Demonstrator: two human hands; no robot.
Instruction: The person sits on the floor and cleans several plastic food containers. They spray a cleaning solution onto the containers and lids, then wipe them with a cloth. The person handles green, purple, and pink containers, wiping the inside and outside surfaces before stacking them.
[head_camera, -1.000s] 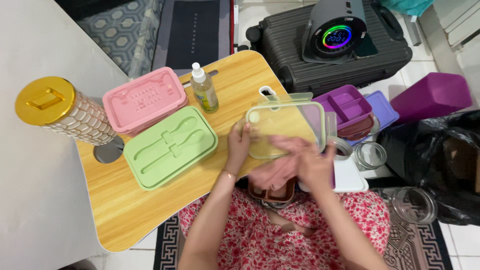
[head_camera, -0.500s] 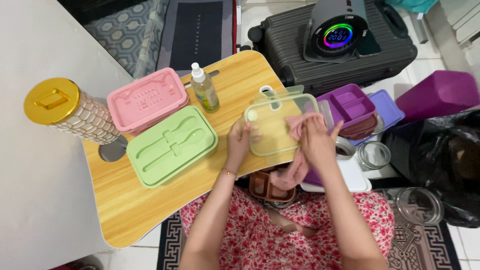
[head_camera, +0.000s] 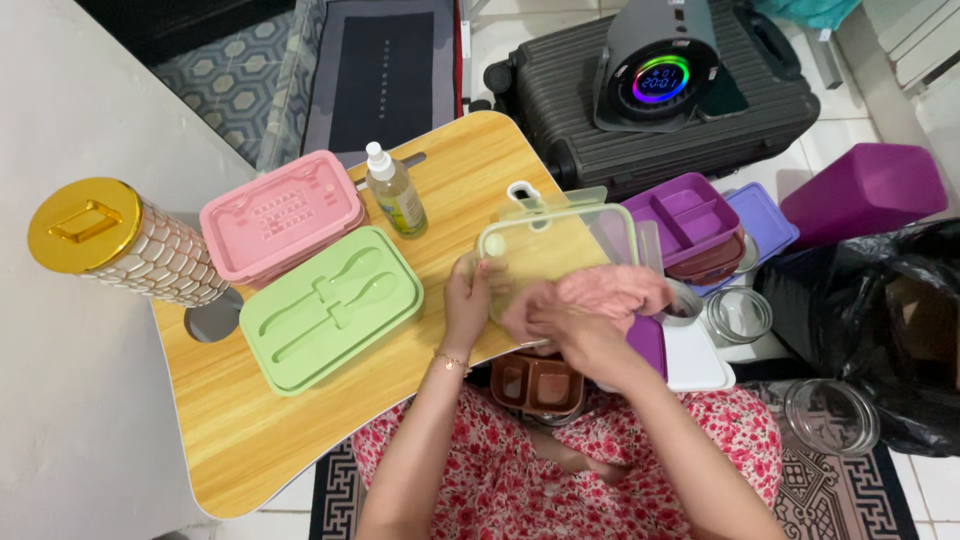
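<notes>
At centre frame I see my right hand (head_camera: 560, 325) bunched on a pink cloth (head_camera: 610, 290), pressed onto the clear rectangular plastic lid w/ green rim (head_camera: 545, 255). Left hand (head_camera: 468, 300) pinches the lid's 9 o'clock edge. Lid's long axis runs approx 9-to-3, above the wooden lap table (head_camera: 250, 420); both hands touching it.

Lighting was bright, even, diffuse, from overhead; shadows were soft and short. Motion blur smeared the right hand (head_camera: 560, 325) and pink cloth (head_camera: 612, 288). Mild glare sat on the gold-lidded canister (head_camera: 82, 225) at left. The glowing ring display (head_camera: 655, 80) at far right stayed sharp. Wide-angle stretch showed at the edges.
</notes>
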